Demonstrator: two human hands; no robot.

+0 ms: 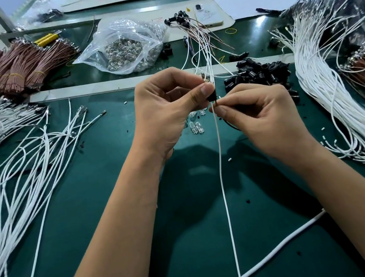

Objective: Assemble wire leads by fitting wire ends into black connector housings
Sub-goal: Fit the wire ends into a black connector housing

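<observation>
Two hands met above the desk. My left hand pinched the black housing; right fingers just below it pinched the white wire, long axis running near-to-far, pointing up into the housing.

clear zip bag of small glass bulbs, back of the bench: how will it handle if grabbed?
The clear plastic bag of small glass bulbs would probably sag and shift, since the film is crumpled. Its mouth looks open, so bulbs may spill. Contents likely fragile.
</observation>
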